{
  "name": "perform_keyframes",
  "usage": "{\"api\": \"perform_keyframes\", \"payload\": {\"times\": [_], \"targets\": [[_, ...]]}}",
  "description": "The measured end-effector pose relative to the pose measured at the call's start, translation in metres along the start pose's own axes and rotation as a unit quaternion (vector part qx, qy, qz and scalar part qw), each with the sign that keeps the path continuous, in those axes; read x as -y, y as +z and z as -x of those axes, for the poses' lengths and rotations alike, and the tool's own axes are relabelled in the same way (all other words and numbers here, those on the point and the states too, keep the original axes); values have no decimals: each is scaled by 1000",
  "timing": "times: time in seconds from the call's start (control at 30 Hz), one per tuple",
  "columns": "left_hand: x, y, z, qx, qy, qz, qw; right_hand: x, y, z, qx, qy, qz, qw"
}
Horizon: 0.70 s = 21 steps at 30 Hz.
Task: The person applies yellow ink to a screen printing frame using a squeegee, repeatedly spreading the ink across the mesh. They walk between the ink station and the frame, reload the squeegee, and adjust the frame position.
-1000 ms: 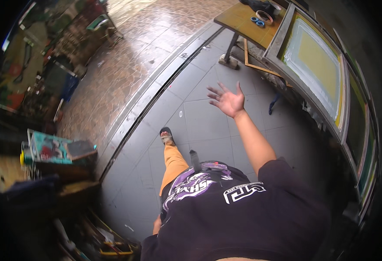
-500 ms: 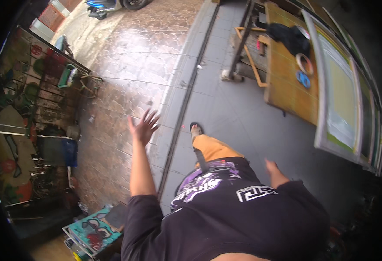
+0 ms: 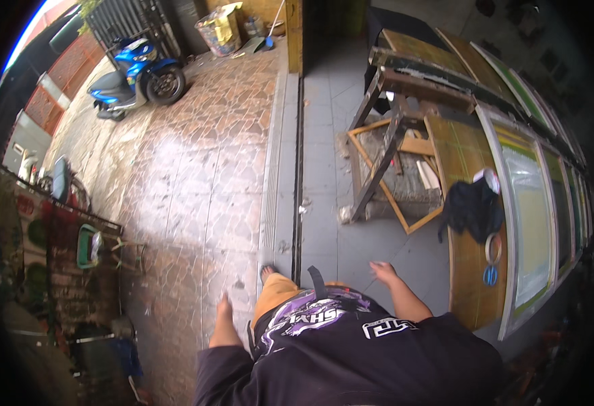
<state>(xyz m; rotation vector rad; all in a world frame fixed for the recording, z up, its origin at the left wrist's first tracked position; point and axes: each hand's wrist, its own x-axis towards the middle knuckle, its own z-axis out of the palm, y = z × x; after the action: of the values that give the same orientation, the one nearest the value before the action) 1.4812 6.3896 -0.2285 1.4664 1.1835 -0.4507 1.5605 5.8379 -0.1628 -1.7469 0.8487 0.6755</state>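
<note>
My left hand [image 3: 224, 306] hangs low over the stone-patterned paving, seen edge-on with its fingers mostly hidden. Nothing shows in it. To the right, my right hand [image 3: 382, 271] is held out over the grey tiles, fingers loosely apart, touching nothing. Nearest to it is a yellow-brown board [image 3: 469, 298]. On that board lie blue-handled scissors [image 3: 490, 275], a roll of tape [image 3: 493, 248] and a crumpled black cloth [image 3: 474, 211].
Framed screens [image 3: 530, 230] lean at the right. A dark wooden stand [image 3: 385, 162] and a thin wooden frame [image 3: 412, 225] are ahead on the right. A blue scooter [image 3: 138, 78] is parked far left. A green chair [image 3: 87, 247] stands at the left.
My left hand has dropped from a raised, spread position, and my right hand has swung forward. The other foot is now in front. The view has shifted, showing the whole scooter.
</note>
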Motion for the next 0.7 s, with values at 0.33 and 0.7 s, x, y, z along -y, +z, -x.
{"api": "perform_keyframes", "payload": {"times": [0.33,0.7], "targets": [[-103,10,-113,-4,-311,-106,944,225,39,-184,-39,83,63,994],[-779,326,-314,139,349,-105,921,264,44,-253,-152,277,-170,933]]}}
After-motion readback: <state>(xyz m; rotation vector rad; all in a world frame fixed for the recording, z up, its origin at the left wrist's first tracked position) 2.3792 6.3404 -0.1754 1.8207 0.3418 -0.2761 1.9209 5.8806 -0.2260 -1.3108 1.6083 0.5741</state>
